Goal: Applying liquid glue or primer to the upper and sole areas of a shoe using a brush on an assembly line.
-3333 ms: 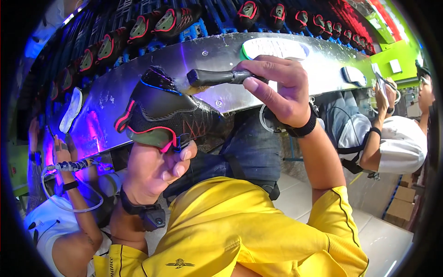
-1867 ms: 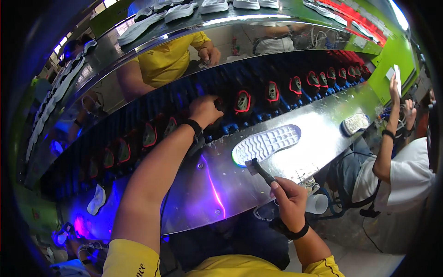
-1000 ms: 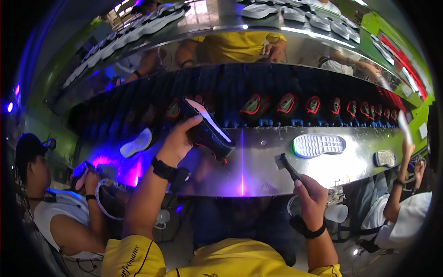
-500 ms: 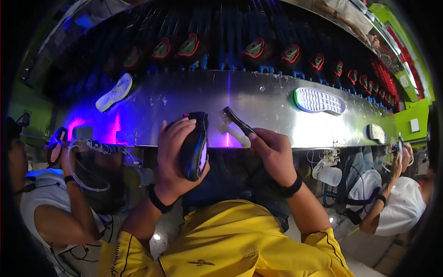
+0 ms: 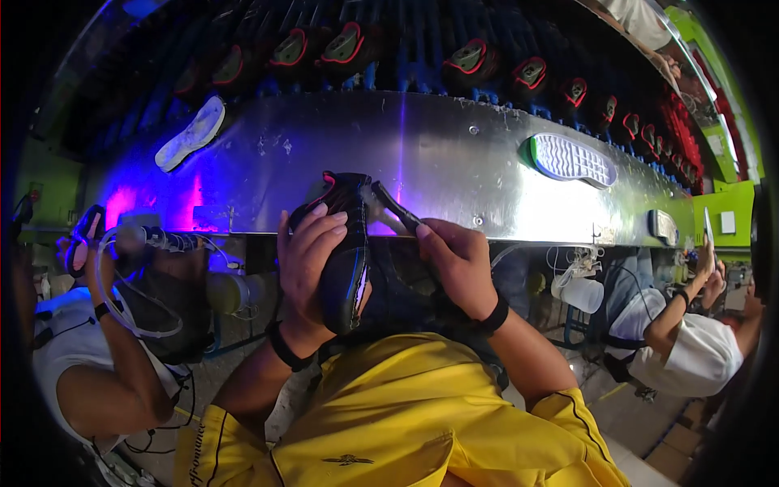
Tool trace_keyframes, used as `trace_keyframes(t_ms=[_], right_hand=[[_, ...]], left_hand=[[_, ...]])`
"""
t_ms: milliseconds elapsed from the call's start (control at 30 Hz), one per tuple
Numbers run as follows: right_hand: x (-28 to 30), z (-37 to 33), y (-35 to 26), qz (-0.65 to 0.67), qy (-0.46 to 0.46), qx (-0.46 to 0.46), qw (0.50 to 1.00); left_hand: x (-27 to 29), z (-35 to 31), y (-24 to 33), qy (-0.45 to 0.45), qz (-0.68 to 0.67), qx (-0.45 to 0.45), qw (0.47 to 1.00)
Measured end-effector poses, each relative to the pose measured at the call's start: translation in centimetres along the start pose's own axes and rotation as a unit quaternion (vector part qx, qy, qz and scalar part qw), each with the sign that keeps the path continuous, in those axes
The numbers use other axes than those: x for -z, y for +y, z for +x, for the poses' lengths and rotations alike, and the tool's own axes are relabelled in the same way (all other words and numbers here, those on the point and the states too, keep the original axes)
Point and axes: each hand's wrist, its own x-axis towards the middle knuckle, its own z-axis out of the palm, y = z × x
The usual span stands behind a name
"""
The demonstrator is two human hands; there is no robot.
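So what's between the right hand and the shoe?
In the head view, the black brush in the right hand extends toward the shoe; whether it touches, I can't tell.

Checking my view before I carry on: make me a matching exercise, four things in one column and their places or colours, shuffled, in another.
Things:
1. shoe
2. brush
3. ridged sole
4. shirt

Places or colours:
A. lying on the bench
B. in the left hand
C. yellow
D. in the right hand

Pairs: 1-B, 2-D, 3-A, 4-C
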Motion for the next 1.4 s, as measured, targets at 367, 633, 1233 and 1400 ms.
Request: trace_keyframes(t_ms=[367, 633, 1233, 1400], right_hand=[[0.7, 1.1, -0.5, -0.168, 0.056, 0.128, 0.976], [1.3, -0.9, -0.9, -0.075, -0.005, 0.072, 0.995], [4.0, -6.1, -2.0, 0.070, -0.037, 0.114, 0.990], [4.6, -6.6, -2.8, 0.038, 0.008, 0.195, 0.980]], left_hand=[[-0.4, -0.7, -0.3, -0.002, 0.029, -0.032, 0.999], [-0.2, -1.0, -0.3, -0.013, 0.022, -0.014, 1.000], [-0.5, 3.7, 3.5, -0.026, 0.047, 0.039, 0.998], [-1.3, 5.9, 4.6, -0.019, 0.076, 0.070, 0.995]])
